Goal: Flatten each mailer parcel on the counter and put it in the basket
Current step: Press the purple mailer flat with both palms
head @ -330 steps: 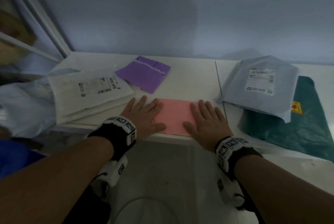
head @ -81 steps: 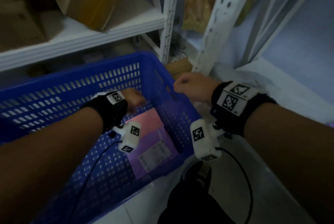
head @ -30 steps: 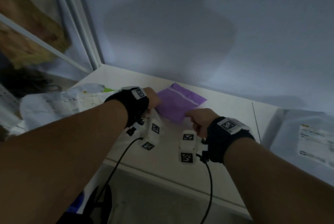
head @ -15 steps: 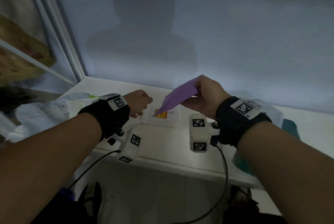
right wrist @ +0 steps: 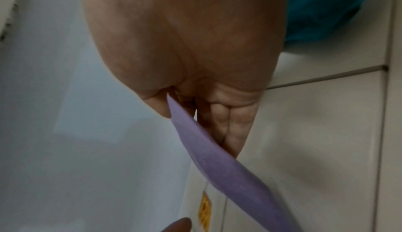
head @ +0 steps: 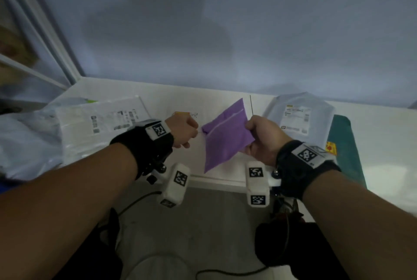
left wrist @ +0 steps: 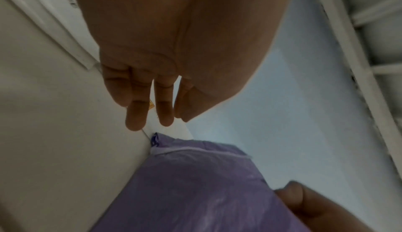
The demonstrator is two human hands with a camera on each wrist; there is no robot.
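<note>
A small purple mailer [head: 225,139] hangs tilted above the white counter [head: 216,179], near its front edge. My right hand [head: 249,131] pinches the mailer's right edge between thumb and fingers, as the right wrist view shows the hand [right wrist: 185,115] on the purple mailer [right wrist: 219,160]. My left hand [head: 191,131] hovers just left of the mailer's upper left corner. In the left wrist view its fingers [left wrist: 139,115] reach toward the purple mailer [left wrist: 195,184] and hold nothing. The basket is out of sight.
A white mailer [head: 101,126] with barcode labels lies at the left over crumpled white bags. A grey-blue mailer [head: 295,117] with a label rests on a teal mailer [head: 343,144] at the right. A flat white parcel with an orange sticker [head: 181,113] lies behind my left hand.
My right hand has lowered the purple mailer and turned its face toward me. My left hand has moved up beside its left corner.
</note>
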